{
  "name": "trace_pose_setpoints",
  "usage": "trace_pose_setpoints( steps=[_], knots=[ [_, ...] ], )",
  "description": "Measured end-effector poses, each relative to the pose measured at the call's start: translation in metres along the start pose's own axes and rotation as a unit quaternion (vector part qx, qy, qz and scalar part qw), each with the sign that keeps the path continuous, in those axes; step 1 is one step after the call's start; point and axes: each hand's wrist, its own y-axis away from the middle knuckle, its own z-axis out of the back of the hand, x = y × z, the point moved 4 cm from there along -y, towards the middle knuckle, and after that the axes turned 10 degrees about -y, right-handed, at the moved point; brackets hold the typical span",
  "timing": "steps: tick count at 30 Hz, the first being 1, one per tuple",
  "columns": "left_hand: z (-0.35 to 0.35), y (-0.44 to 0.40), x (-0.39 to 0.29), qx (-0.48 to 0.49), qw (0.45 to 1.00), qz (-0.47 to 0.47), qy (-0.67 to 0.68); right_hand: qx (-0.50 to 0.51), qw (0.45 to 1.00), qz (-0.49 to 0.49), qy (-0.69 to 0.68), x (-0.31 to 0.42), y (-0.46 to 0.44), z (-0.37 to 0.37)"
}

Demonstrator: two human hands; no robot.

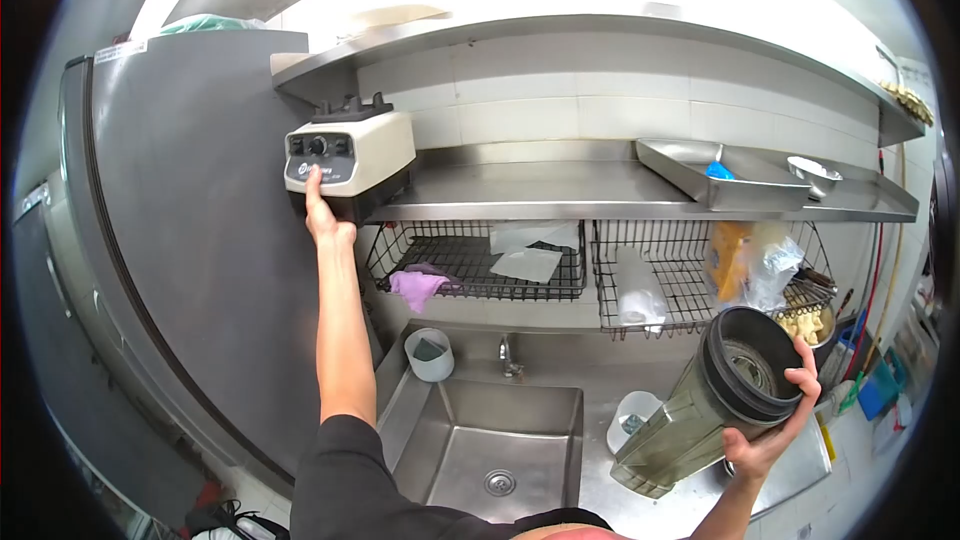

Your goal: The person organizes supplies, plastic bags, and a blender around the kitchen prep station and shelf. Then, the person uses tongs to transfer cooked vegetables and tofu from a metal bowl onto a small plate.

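A cream and black blender base [345, 155] with a knob on its front is at the left end of the upper steel shelf. My left hand [328, 223] grips its lower front corner, thumb on the front panel, other fingers mostly hidden. Over the counter on the right, my right hand [770, 440] holds a clear, smoky blender jar [668, 430], fingers wrapped around its black collar. The jar is tilted, with the collar end up and the clear end pointing down to the left.
A steel sink [500, 445] with a faucet [507, 355] lies below. A steel tray [700, 175] and a small bowl [815, 177] sit on the shelf. Wire baskets [470, 260] hang beneath it. A grey refrigerator [200, 220] stands left; white containers [430, 355] flank the sink.
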Motion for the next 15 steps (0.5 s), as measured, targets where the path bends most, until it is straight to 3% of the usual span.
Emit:
trace_pose_setpoints(
  steps=[10,15],
  knots=[
    [0.002,0.144,-0.025,0.030,0.999,-0.042,0.008,-0.035,0.997,0.040,0.059,0.060,0.004,0.122],
    [-0.026,0.251,-0.034,0.100,0.993,0.031,0.050,-0.045,0.980,0.056,0.186,0.116,0.024,0.220]
  ],
)
